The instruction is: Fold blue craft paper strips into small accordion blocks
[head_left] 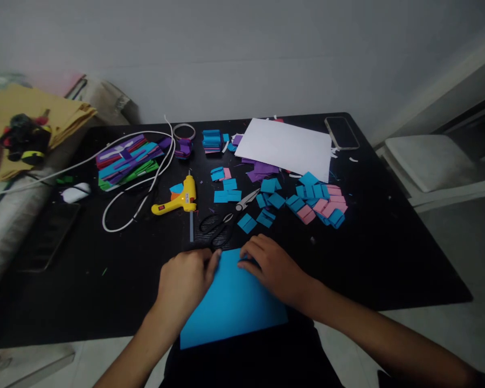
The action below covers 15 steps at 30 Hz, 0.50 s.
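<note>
A large blue sheet of paper (234, 307) lies at the near edge of the black table, its lower part reaching over the edge. My left hand (188, 275) holds the sheet's far left corner, thumb and fingers pressed together. At the far right corner, my right hand (270, 267) has its curled fingers closed on the same sheet. Just beyond the hands are black-handled scissors (228, 218) with blades pointing away to the right. Small folded blue pieces (247, 223) lie past the right hand, beside a cluster of blue and pink pieces (323, 203).
A yellow glue gun (178, 200) lies left of the scissors, near a looped white cable (119, 229). Behind are coloured paper strips (127, 161), a white sheet (285, 145) and a phone (341, 132). A dark phone (48, 237) and white case (76, 192) sit left.
</note>
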### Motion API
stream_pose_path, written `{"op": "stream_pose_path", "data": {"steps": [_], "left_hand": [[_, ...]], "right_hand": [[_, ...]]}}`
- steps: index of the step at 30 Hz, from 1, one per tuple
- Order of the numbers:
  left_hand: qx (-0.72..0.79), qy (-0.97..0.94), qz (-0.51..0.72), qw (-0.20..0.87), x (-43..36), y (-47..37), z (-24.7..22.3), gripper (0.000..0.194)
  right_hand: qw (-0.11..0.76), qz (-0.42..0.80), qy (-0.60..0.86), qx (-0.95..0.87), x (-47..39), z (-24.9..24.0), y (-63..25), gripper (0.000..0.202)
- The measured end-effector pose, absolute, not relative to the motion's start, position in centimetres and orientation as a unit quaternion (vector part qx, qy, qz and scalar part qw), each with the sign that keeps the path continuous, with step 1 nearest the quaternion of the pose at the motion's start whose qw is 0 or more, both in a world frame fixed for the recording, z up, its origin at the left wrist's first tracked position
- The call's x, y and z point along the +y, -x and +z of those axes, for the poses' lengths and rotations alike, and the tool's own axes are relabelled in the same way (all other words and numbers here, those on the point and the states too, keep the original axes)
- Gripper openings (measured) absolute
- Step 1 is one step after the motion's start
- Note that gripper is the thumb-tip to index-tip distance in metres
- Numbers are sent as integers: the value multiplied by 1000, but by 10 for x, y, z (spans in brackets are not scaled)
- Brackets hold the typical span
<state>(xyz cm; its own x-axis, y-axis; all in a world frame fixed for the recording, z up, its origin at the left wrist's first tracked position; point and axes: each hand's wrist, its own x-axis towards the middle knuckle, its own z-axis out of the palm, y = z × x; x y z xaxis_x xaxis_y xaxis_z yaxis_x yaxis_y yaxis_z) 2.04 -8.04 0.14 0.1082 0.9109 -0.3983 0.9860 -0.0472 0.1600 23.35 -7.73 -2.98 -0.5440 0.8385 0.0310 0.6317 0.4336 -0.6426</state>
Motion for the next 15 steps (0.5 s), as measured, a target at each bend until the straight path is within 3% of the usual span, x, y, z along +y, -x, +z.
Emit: {"op": "stream_pose_path", "data": {"steps": [15], "left_hand": [[718, -641, -122, 243, -88, 49, 6, 55]], "right_hand": [[175, 330, 453, -809, -79, -27, -235, 8]]}}
